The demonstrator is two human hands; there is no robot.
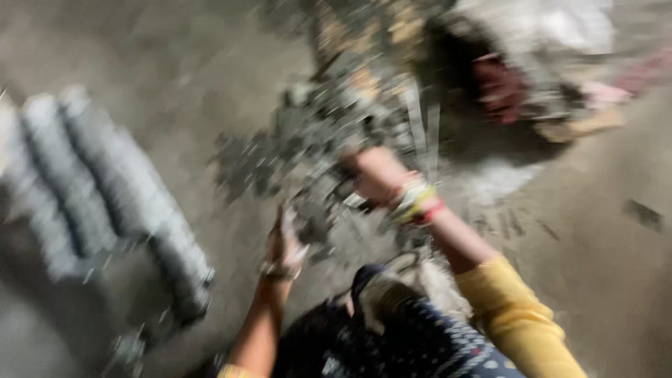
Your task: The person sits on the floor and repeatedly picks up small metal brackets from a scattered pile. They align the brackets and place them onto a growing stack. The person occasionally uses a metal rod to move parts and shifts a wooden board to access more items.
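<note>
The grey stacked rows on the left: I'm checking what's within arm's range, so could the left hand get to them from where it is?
Probably yes. The left hand hangs by the dark scrap pile, and only bare floor lies between it and the grey rows; blur hides detail.

Right arm: yellow sleeve (514,315), wrist carrying stacked bangles (416,201) (yellow, white, red; blurred). Left hand (283,245): thin metallic bangle (278,271) at wrist. Dark dotted garment (406,343) below.

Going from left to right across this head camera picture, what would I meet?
Grey ribbed rolls → left hand → pile of small grey pieces → right hand → bangles on the right wrist → yellow sleeve.
</note>
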